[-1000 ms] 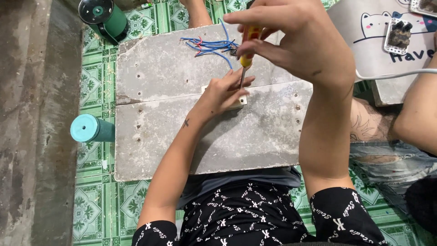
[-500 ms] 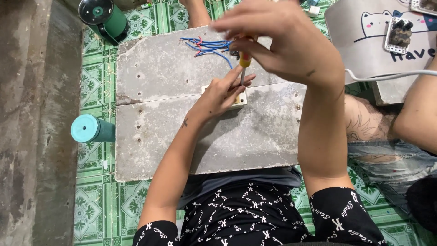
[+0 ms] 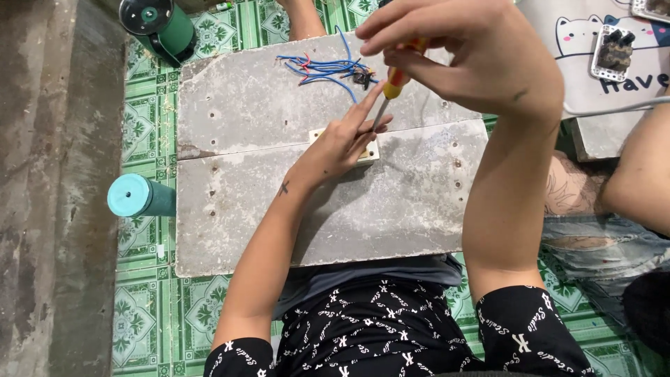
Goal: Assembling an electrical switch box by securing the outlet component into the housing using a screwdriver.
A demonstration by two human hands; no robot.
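Screwdriver (image 3: 392, 89) unmoved; right hand (image 3: 481, 52) still gripping, left hand (image 3: 345, 143) steadying.

white printed cloth (image 3: 593, 63), perhaps a bag, top right

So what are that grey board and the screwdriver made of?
The grey board looks like cement or fibre sheet: matte, chalky, chipped at the edges, drilled with small holes. The screwdriver in the right hand seems to have a glossy orange-and-yellow plastic handle and a dull metal shaft.
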